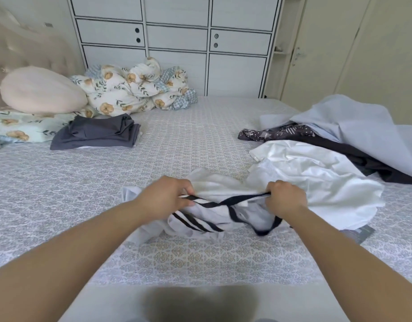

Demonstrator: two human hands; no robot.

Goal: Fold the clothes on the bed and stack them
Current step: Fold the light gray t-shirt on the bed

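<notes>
Both the left hand (167, 196) and right hand (285, 198) pinch the dark-trimmed edge of a white striped shirt (214, 214), apparently the straightening step; next it likely needs spreading flat on the bed (188, 140) for folding.

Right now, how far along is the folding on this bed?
Early on. Done: one folded dark grey garment lies by the pillows at the left, starting the stack. In hand: the left hand and right hand each grip the navy-trimmed edge of a white striped top, not yet folded. Left: the crumpled white garment, the dark clothes and the light blue piece heaped at the right.
</notes>
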